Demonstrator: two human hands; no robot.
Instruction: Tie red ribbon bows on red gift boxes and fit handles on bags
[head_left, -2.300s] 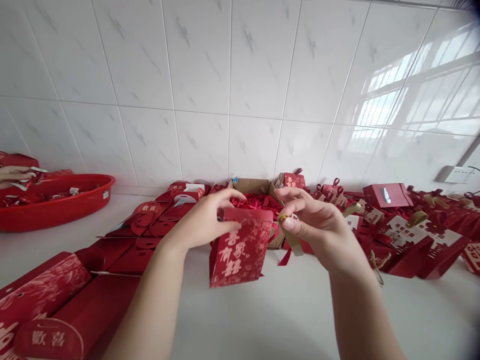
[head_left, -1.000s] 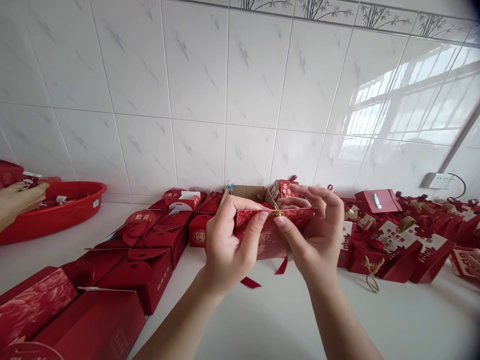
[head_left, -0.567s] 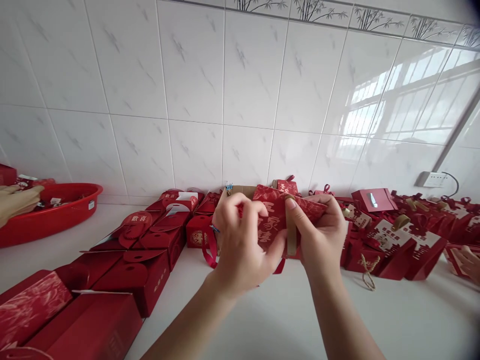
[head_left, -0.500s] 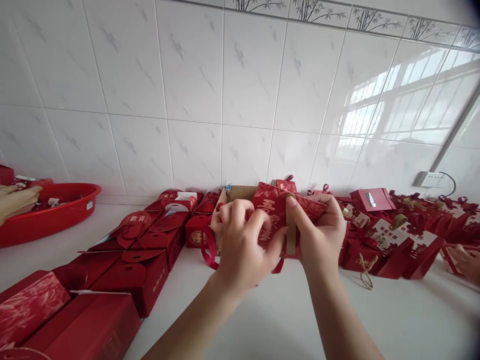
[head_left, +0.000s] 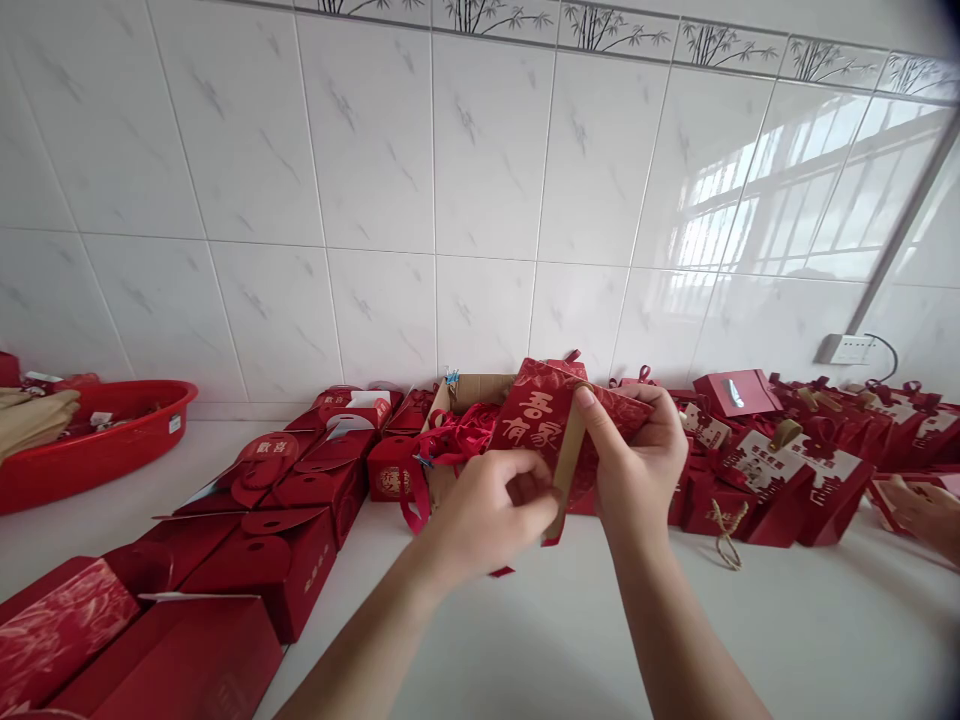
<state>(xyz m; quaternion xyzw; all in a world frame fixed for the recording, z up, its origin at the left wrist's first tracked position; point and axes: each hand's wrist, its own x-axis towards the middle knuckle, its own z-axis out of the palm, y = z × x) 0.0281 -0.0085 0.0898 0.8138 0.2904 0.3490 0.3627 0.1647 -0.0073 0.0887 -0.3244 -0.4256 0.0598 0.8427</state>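
A red patterned box (head_left: 531,410) with pale characters is held up over the counter, with a gold ribbon (head_left: 570,452) running down its side. My right hand (head_left: 637,450) grips the box's right part, the thumb pressing on the ribbon's upper end. Beside the ribbon's lower part, my left hand (head_left: 502,510) pinches the ribbon between bent fingers. Behind the hands, a cardboard box (head_left: 476,387) contains a heap of red ribbons (head_left: 466,430).
Rows of red boxes (head_left: 281,560) line the left, beyond them a red basin (head_left: 142,435). Red gift bags (head_left: 840,495) stand along the right by the tiled wall. Another person's hand (head_left: 919,508) touches a red item at the right edge.
My left hand has moved down from the box's front to the ribbon's lower part, its fingers drawn together. The box's characters and the heaped ribbons show more. The view has shifted slightly.
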